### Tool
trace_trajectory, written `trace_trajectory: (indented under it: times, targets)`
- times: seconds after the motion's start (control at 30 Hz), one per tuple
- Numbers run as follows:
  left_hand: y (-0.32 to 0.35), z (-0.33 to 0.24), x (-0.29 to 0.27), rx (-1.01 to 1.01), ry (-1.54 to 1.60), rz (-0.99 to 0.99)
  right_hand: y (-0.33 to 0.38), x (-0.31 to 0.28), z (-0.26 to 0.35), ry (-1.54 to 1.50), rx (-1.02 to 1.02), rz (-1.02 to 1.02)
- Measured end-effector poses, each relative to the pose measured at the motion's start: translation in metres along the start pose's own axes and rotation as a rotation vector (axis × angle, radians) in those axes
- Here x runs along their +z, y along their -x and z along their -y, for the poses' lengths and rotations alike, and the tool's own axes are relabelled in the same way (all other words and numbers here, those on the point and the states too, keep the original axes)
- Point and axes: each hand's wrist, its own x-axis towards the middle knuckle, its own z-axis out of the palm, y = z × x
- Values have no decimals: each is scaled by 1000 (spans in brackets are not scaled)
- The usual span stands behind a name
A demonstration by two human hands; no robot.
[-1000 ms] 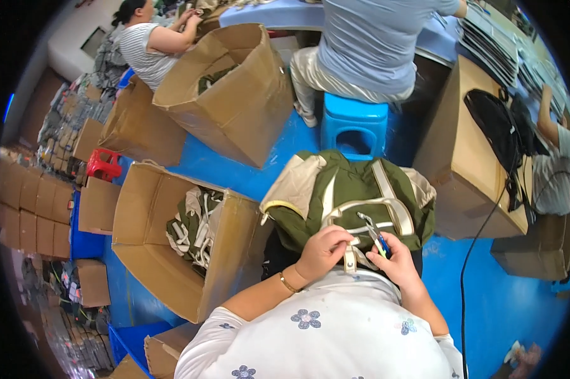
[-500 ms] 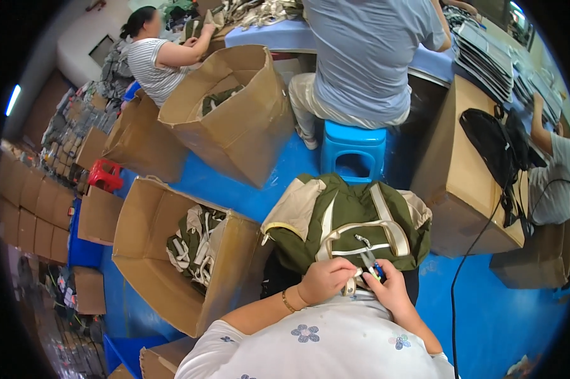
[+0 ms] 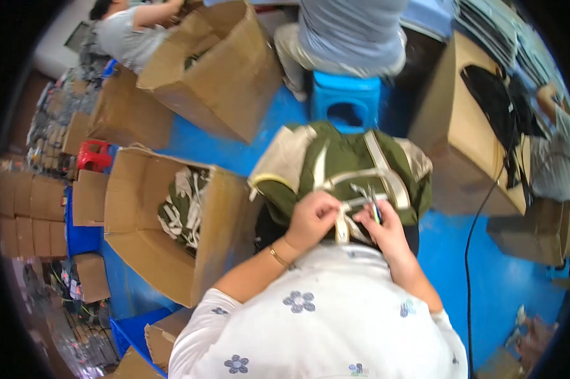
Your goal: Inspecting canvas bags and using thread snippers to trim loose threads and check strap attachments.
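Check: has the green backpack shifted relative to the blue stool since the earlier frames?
No. The green backpack sits just in front of the blue stool, as before; only the camera moved.

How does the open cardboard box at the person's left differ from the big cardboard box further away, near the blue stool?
The near box stands upright, mouth up, and shows green and cream items inside. The far box tilts over, and its inside is mostly hidden. The near box looks shallower, the far box taller. Both are plain brown cardboard on the blue floor.

Open cardboard box (image 3: 143, 234) of olive bags at left, blue plastic stool (image 3: 346, 101) at top centre, red stool (image 3: 94, 156) far left, black cable (image 3: 471, 234) across blue floor (image 3: 487, 278) at right.
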Motion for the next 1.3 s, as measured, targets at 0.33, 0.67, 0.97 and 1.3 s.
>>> trace_trajectory:
  times: [0.33, 0.67, 0.97, 1.3]
  targets:
    - [-6, 7, -1, 235, -109, -18, 6, -12, -8, 407, -271, -76]
    - [2, 2, 4, 230, -165, -3, 24, -9, 8, 704, -376, 2]
    - [-4, 22, 6, -40, 158, -46, 12, -6, -8, 287, -157, 4]
    - [-3, -1, 2, 365, -327, 81, 9, 9, 1, -223, 116, 120]
